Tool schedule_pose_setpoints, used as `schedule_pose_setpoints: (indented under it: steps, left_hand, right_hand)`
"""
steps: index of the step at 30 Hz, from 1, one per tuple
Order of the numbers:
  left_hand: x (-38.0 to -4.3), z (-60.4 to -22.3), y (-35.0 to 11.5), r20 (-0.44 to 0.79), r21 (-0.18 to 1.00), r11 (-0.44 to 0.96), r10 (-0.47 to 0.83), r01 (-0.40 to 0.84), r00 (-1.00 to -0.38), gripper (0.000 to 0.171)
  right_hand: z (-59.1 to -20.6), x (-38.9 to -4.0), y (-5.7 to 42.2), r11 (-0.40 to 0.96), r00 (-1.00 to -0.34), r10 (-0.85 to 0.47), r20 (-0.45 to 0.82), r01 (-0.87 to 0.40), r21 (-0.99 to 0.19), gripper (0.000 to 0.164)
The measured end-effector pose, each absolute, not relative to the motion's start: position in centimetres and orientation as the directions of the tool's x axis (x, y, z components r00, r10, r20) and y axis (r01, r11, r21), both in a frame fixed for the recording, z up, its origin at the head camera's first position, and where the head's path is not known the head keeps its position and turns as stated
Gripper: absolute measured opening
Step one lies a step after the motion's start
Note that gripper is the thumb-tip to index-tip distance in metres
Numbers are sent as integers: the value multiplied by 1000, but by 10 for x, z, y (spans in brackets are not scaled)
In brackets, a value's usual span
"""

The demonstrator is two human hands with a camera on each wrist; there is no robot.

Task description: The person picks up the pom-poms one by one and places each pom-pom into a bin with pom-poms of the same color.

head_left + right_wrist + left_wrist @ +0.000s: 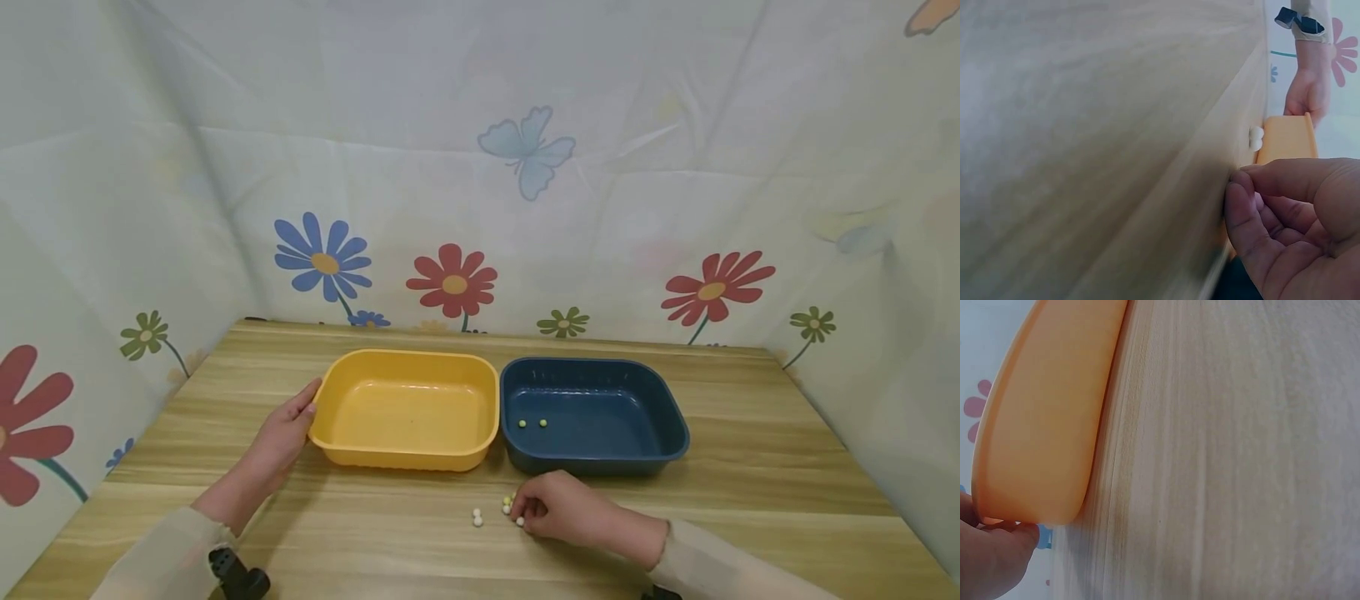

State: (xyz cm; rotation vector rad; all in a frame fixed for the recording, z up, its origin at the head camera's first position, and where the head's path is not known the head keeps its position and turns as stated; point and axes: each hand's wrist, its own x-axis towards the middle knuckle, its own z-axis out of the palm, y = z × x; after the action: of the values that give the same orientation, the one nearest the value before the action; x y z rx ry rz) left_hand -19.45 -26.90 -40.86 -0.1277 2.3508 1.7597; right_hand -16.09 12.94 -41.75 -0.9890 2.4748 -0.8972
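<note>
Right hand (561,508) is the nearer one: small round white and yellow-green beads (506,509) lie on the wood-grain bench (360,533) at and just left of its fingertips. Its fingers are curled, can't tell if a bead is pinched. Dark-blue rounded-rectangular plastic bin (607,421) sits just beyond that hand; left hand (283,429) grips the left rim of the yellow rounded-rectangular plastic bin (412,417)

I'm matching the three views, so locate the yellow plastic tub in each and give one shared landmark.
Head: yellow plastic tub, left of and below centre.
Left wrist: yellow plastic tub, upper left.
Right wrist: yellow plastic tub, right of centre, above the right hand.
Shared landmark: left hand, at the tub's edge in all three.
</note>
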Motion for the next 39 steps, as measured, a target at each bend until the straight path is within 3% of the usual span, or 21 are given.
schedule_pose_setpoints:
  steps: [10, 17, 23, 29, 39]
  left_hand:
    - [-195, -410, -269, -216, 941, 279, 58, -192, -975, 56]
    - [-195, -410, -270, -219, 943, 266, 54, -197, -974, 56]
    - [-195, -411, -271, -219, 945, 259, 55, -198, -974, 56]
    - [-196, -411, -269, -207, 947, 263, 59, -185, -976, 56]
    - [-195, -410, -269, -202, 943, 281, 53, -180, -978, 56]
  right_hand:
    - [-400, -162, 124, 551, -697, -713, -75, -491, -674, 6]
    - [-371, -174, 116, 524, -689, -702, -183, -325, -787, 7]
    - [-345, -194, 100, 524, -686, -689, -234, -248, -815, 12]
    - [-325, -219, 85, 530, -673, -694, -255, -238, -814, 16]
    - [-305, -262, 45, 564, -582, -751, -313, -317, -763, 18]
